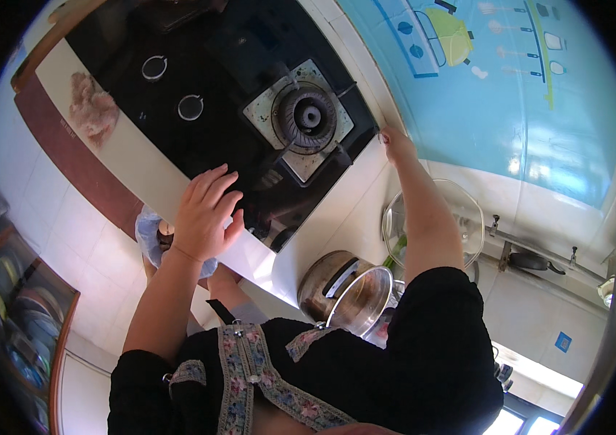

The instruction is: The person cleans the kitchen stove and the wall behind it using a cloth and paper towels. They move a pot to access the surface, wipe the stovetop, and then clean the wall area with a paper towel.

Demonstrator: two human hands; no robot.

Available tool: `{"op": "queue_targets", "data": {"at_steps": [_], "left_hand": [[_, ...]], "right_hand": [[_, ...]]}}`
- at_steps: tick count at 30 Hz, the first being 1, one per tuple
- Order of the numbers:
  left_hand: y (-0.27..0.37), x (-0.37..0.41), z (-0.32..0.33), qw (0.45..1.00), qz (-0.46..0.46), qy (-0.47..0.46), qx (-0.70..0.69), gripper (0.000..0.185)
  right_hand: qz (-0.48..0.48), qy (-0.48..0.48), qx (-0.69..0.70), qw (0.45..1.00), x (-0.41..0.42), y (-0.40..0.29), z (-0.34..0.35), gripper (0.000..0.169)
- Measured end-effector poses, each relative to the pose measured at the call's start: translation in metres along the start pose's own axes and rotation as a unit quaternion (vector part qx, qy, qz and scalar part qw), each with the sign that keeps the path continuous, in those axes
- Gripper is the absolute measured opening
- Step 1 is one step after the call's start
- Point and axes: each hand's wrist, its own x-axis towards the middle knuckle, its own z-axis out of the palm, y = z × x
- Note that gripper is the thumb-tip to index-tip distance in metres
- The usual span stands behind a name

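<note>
A black glass gas cooktop (215,60) lies before me. Its round burner (308,117) sits on a stained square metal plate (308,163) with short prongs around it. My left hand (205,215) is palm down at the cooktop's front edge, fingers spread and holding nothing; whether it presses on the surface is unclear. At the cooktop's far right corner, by the wall, my right hand (399,148) has its fingers curled. Those fingertips are partly hidden, so I cannot tell whether they grip the glass edge or something small.
A crumpled pink cloth (93,109) lies on the front counter strip. Right of the cooktop stand a steel pot (319,293) and a clear bowl-like container (474,209), partly behind my arm. A blue printed sheet (482,119) covers the wall. Dishes (36,312) fill a cabinet at lower left.
</note>
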Motion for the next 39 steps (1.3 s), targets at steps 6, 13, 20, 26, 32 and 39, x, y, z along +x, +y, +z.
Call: {"op": "queue_targets", "data": {"at_steps": [6, 13, 20, 26, 32, 39], "left_hand": [[0.000, -0.001, -0.001, 1.000, 0.013, 0.024, -0.015, 0.023], [0.002, -0.006, -0.004, 0.997, 0.030, 0.048, -0.052, 0.021], [-0.015, -0.014, -0.015, 0.992, 0.030, 0.079, -0.098, 0.023], [0.022, -0.022, -0.082, 0.884, -0.087, 0.023, -0.458, 0.035], [0.030, -0.040, -0.197, 0.681, -0.227, -0.089, -0.690, 0.050], [0.045, -0.036, -0.258, 0.751, -0.166, -0.138, -0.623, 0.038]], "right_hand": [[0.033, -0.113, 0.044, 0.992, -0.009, -0.007, 0.010, 0.026], [0.053, -0.194, 0.103, 0.974, -0.068, -0.042, 0.015, 0.041], [0.099, -0.260, 0.502, 0.819, -0.168, -0.141, -0.118, 0.042], [-0.041, -0.260, 0.696, 0.668, -0.252, -0.247, -0.181, 0.039], [-0.148, -0.264, 0.816, 0.493, -0.324, -0.358, -0.178, 0.043], [-0.182, -0.273, 0.828, 0.454, -0.364, -0.399, -0.193, 0.038]]}}
